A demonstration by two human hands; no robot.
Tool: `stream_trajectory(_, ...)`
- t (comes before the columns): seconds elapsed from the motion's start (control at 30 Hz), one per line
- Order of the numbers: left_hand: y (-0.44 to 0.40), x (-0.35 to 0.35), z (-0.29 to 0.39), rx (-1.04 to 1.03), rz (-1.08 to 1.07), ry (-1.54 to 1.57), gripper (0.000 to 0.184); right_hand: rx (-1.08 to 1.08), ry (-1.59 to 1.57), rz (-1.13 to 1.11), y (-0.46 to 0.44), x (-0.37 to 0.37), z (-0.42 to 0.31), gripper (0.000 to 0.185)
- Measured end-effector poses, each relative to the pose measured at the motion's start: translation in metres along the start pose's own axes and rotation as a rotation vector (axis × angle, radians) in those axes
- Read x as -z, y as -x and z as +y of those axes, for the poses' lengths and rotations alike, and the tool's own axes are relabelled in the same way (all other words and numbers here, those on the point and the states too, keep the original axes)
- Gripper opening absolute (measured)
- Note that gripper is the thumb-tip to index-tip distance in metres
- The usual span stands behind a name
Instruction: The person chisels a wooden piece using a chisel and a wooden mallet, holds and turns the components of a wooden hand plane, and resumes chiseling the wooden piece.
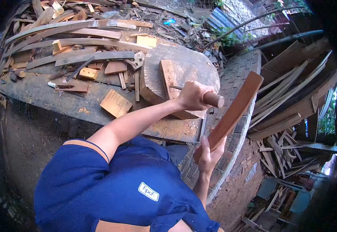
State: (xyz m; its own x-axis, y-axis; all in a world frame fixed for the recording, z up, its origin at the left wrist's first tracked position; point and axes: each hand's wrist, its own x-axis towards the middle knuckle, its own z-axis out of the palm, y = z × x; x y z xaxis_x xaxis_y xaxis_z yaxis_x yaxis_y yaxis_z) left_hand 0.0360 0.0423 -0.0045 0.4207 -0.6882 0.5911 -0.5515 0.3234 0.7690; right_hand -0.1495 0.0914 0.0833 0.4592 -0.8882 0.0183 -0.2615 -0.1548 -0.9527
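Note:
My left hand (193,96) is closed round a chisel with a round wooden handle (214,99). Its thin metal blade (176,87) points left, its tip at a dark mark on a reddish wooden piece (168,71). That piece lies on a large, round-edged wood block (184,58). Lower right, my right hand (211,154) grips the lower end of a long, slightly curved brown wooden bar (234,112). The bar slants up to the right, its upper end raised beyond the chisel handle and apart from it.
A grey bench (40,92) carries a square wooden block (116,103), a small drilled block (88,73) and long curved strips (95,57). Planks (284,92) lean at the right above a scrap pile (282,150). A curved, tiled slab edge (234,150) runs beside my right hand.

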Motion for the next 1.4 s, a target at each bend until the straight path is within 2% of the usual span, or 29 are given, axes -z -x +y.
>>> stream_trajectory(0.07, 0.008, 0.003, 0.005, -0.089, 0.074, 0.024, 0.021, -0.022, -0.010, 0.036, 0.000, -0.002, -0.003, 0.034)
stream_trajectory(0.13, 0.024, 0.002, 0.006, -0.157, 0.046, 0.060, 0.023, -0.028, -0.016, 0.031, 0.001, -0.002, 0.001, 0.033)
stream_trajectory(0.23, 0.053, -0.003, -0.001, -0.333, -0.035, -0.078, 0.023, -0.045, -0.014, -0.001, 0.006, 0.002, 0.012, 0.032)
stream_trajectory(0.33, 0.052, 0.004, 0.001, -0.364, -0.064, -0.014, 0.022, -0.063, 0.017, -0.005, 0.011, 0.004, 0.013, 0.032)
stream_trajectory(0.43, 0.022, 0.018, -0.001, -0.160, 0.108, 0.139, 0.024, -0.062, 0.055, 0.033, 0.016, 0.010, 0.015, 0.033)
stream_trajectory(0.47, 0.009, 0.026, -0.010, -0.141, 0.166, 0.204, 0.019, -0.046, 0.068, 0.045, 0.018, 0.012, 0.017, 0.033)
stream_trajectory(0.5, -0.004, 0.031, -0.013, -0.031, 0.248, 0.303, 0.012, -0.010, 0.059, 0.069, 0.019, 0.012, 0.019, 0.033)
stream_trajectory(0.53, -0.017, 0.045, -0.003, -0.049, 0.397, 0.246, 0.006, -0.009, 0.054, 0.074, 0.019, 0.013, 0.022, 0.033)
stream_trajectory(0.57, -0.026, 0.048, -0.006, -0.009, 0.453, 0.292, 0.009, 0.004, 0.066, 0.068, 0.018, 0.015, 0.026, 0.034)
stream_trajectory(0.6, -0.033, 0.056, -0.009, 0.003, 0.439, 0.270, 0.010, 0.016, 0.078, 0.061, 0.018, 0.015, 0.028, 0.034)
stream_trajectory(0.67, -0.037, 0.066, -0.006, 0.156, 0.399, 0.313, 0.015, -0.036, 0.064, 0.046, 0.020, 0.014, 0.023, 0.034)
stream_trajectory(0.77, -0.036, 0.063, -0.011, 0.188, 0.361, 0.404, 0.018, -0.095, 0.052, 0.015, 0.022, 0.011, 0.027, 0.034)
stream_trajectory(0.93, -0.029, 0.061, -0.009, 0.165, 0.328, 0.311, 0.021, -0.175, 0.069, 0.011, 0.025, 0.011, 0.031, 0.037)
stream_trajectory(1.0, -0.028, 0.056, -0.013, 0.178, 0.294, 0.308, 0.022, -0.076, 0.137, 0.015, 0.024, 0.012, 0.045, 0.040)
stream_trajectory(1.13, -0.026, 0.055, -0.010, 0.193, 0.282, 0.314, 0.022, -0.111, 0.127, 0.017, 0.026, 0.013, 0.047, 0.041)
stream_trajectory(1.23, -0.026, 0.055, -0.013, 0.172, 0.259, 0.298, 0.022, -0.020, 0.182, 0.028, 0.024, 0.015, 0.055, 0.041)
stream_trajectory(1.3, -0.025, 0.054, -0.014, 0.169, 0.257, 0.288, 0.022, -0.158, 0.123, 0.018, 0.025, 0.015, 0.047, 0.041)
stream_trajectory(1.4, -0.023, 0.053, -0.013, 0.172, 0.284, 0.312, 0.021, -0.139, 0.135, 0.006, 0.024, 0.014, 0.045, 0.041)
